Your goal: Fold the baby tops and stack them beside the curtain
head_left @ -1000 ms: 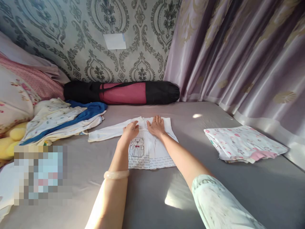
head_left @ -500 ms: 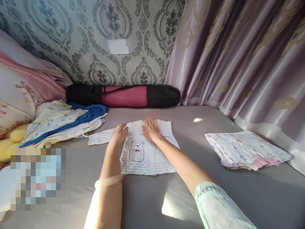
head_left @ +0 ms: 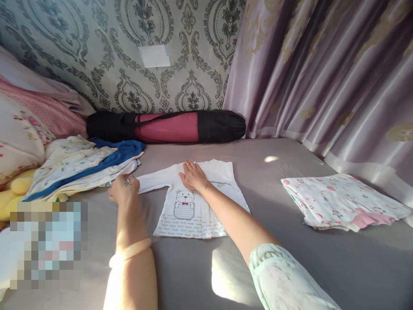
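A small white shirt (head_left: 187, 226) with a bear print and rows of lettering lies on the grey sheet. My right hand (head_left: 194, 175) rests flat on its upper part, fingers stretched out. At the end of the sleeve on the left, my left hand (head_left: 124, 188) has its fingers curled round the cuff; the fingertips are mostly hidden. That sleeve runs out straight from the body of the shirt. The far side of the shirt looks folded inward, and my right forearm covers part of it.
A folded printed garment stack (head_left: 342, 200) sits at the right. Loose clothes (head_left: 80, 165) are heaped at the left, beside a yellow plush thing (head_left: 19, 187) and a floral pillow (head_left: 19, 133). A black and pink rolled bag (head_left: 167, 127) lies along the wall. A blurred patch hides something front left.
My left hand has moved left from the shirt's shoulder to the sleeve's end, and the sleeve is now straighter. My right hand has shifted slightly left on the shirt.
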The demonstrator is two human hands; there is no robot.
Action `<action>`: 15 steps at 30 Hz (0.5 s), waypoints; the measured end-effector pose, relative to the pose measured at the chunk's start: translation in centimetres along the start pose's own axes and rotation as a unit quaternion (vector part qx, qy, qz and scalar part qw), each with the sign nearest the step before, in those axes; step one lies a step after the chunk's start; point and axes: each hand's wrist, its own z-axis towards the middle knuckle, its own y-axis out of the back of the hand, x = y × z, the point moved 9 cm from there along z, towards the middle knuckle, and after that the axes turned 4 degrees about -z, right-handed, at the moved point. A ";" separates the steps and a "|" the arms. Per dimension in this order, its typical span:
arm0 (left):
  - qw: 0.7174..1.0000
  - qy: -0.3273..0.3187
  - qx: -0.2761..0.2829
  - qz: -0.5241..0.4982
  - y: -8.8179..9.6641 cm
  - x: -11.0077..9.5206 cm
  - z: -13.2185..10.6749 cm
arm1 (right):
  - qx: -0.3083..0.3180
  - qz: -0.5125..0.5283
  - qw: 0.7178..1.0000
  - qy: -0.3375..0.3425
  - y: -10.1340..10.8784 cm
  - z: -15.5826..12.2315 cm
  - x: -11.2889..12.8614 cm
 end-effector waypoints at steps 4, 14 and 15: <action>0.998 0.043 -0.037 0.003 0.1 1.7 -0.3 | 0.006 -0.002 1.000 0.005 0.3 -0.2 0.2; 0.993 0.102 -0.060 0.016 0.0 3.6 0.0 | 0.022 -0.005 1.000 0.003 0.3 -0.2 0.2; 0.993 0.103 -0.052 0.028 0.0 3.7 0.2 | 0.023 -0.005 1.000 0.003 0.3 -0.2 0.2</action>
